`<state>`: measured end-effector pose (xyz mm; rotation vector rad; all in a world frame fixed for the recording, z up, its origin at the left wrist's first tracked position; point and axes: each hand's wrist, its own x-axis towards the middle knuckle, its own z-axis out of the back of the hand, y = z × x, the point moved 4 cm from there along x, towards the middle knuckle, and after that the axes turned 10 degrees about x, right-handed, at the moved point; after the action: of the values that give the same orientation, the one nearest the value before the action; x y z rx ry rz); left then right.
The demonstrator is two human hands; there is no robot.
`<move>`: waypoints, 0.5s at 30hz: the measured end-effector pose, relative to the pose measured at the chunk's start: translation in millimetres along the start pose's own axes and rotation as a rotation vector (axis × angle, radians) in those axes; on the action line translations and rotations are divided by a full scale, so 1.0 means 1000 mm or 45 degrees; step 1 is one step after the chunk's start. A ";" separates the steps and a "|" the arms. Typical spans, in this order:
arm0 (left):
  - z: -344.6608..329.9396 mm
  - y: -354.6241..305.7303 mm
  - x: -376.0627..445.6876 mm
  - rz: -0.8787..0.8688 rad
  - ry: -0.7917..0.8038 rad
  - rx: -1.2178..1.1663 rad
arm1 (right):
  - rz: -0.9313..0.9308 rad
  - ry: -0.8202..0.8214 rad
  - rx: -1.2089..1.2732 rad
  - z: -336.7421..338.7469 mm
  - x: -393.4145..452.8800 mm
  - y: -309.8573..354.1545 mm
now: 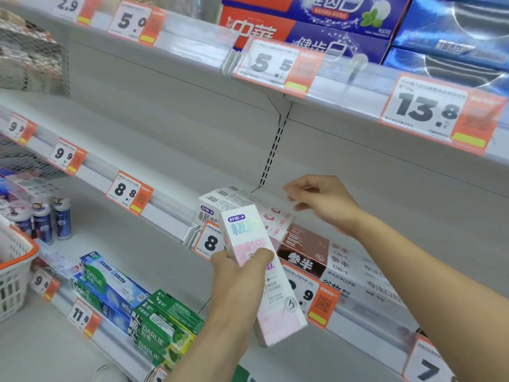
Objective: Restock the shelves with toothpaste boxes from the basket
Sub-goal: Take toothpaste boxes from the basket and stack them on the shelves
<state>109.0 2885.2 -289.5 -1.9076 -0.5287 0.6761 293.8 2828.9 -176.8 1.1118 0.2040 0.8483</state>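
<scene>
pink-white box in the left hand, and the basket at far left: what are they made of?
Pink-white box: looks like glossy printed cardboard, with crisp folded edges and sheen, gripped by the left hand. Basket: likely moulded plastic, with a white lattice wall and an orange rim.

Left hand (242, 267) grips pink-white toothpaste box (264, 274); right hand (325, 202) hovers over shelf boxes (234, 198).

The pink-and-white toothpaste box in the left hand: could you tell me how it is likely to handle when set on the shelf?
The toothpaste box looks like stiff, light carton: the left hand holds it alone. Long and narrow, it would probably tip if stood upright.
</scene>
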 end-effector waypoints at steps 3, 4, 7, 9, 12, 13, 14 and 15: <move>0.000 -0.007 0.001 -0.078 -0.027 -0.125 | -0.122 0.439 0.000 -0.011 -0.043 0.024; -0.001 -0.011 0.001 -0.121 -0.025 -0.157 | -0.208 0.609 -0.022 -0.016 -0.060 0.027; -0.002 -0.020 -0.002 -0.251 0.000 -0.176 | -0.328 0.745 -0.033 -0.026 -0.095 0.023; 0.000 -0.022 -0.004 -0.318 0.003 -0.042 | -0.277 0.638 -0.019 -0.025 -0.103 0.022; 0.004 -0.025 -0.009 -0.423 -0.030 0.205 | -0.004 0.379 -0.276 -0.012 -0.106 0.030; 0.004 -0.026 -0.012 -0.418 -0.016 0.195 | 0.111 0.263 -0.437 -0.007 -0.107 0.032; 0.003 -0.027 -0.014 -0.392 0.028 0.129 | 0.243 0.158 -0.574 -0.004 -0.110 0.035; 0.001 -0.027 -0.017 -0.349 0.087 0.032 | 0.386 0.102 -0.658 -0.006 -0.114 0.036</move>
<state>94.1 2886.2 -261.8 -1.7845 -0.7185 0.4357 195.5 2761.5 -178.3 0.6290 -0.1202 1.1381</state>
